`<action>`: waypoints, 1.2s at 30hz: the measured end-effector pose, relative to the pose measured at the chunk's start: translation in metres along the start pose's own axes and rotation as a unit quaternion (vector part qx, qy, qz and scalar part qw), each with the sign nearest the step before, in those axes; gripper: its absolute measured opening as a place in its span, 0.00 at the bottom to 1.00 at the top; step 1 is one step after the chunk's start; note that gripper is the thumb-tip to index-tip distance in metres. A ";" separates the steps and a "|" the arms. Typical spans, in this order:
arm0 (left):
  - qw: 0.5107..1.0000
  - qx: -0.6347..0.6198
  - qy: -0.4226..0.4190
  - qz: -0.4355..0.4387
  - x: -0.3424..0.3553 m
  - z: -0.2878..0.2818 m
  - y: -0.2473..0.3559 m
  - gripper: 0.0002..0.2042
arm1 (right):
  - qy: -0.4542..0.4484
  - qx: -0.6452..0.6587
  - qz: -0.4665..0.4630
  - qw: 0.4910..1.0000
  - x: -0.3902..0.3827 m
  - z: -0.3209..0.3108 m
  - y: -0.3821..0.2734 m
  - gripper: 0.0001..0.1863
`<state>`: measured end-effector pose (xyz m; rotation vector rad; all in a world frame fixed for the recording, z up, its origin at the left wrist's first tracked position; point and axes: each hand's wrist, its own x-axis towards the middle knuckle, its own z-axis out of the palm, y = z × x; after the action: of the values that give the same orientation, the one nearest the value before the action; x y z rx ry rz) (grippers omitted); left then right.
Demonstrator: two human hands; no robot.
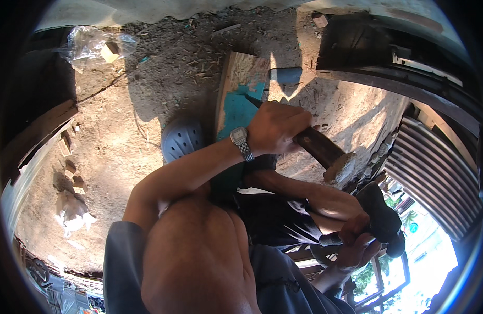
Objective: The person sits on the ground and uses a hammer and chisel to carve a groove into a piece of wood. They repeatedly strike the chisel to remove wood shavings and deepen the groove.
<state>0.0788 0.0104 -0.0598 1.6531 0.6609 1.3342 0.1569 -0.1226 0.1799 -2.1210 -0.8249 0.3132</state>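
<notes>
My left hand (278, 125), wearing a metal-band watch, is closed around the brown wooden handle (322, 149) of a chisel, whose frayed end points down-right. Its dark blade (252, 100) rests at a board (236, 112) with turquoise paint and a roughened pale upper part. At lower right my right hand (357, 248) grips the dark handle of what looks like a mallet, with a bulky black head (380, 214). A blue-grey clog (179, 137) is on my foot, left of the board.
Dirt ground (163, 63) holds wood chips, a clear plastic bag (81, 44) with a wooden block, small blocks (76, 180) at left, and a blue-grey piece (286, 76) beyond the board. Dark timbers (383, 78) and corrugated metal (430, 178) border the right, beside a bright opening.
</notes>
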 end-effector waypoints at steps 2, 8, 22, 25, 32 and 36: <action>1.000 -0.006 -0.004 0.001 0.000 0.000 -0.001 0.15 | -0.081 0.037 -0.027 0.996 0.008 -0.010 0.000 0.23; 1.000 -0.008 0.009 0.011 -0.002 0.002 -0.002 0.13 | -0.145 0.006 -0.029 0.989 0.009 -0.020 0.010 0.21; 1.000 -0.020 0.011 -0.001 -0.002 0.001 -0.004 0.13 | 0.030 0.130 -0.206 0.969 0.013 -0.015 -0.030 0.21; 1.000 -0.010 -0.007 0.002 -0.004 0.000 -0.004 0.12 | -0.098 -0.258 -0.148 0.950 -0.007 0.000 -0.001 0.21; 0.999 -0.002 -0.035 0.033 -0.003 0.003 0.002 0.17 | -0.116 0.002 -0.033 0.993 -0.009 -0.011 0.015 0.26; 0.995 -0.057 -0.049 0.063 -0.013 0.013 0.016 0.17 | -0.007 -0.026 -0.022 0.999 -0.019 -0.014 0.023 0.25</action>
<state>0.0856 -0.0112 -0.0527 1.6782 0.4202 1.3455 0.1597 -0.1539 0.1701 -2.1481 -0.8947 0.2858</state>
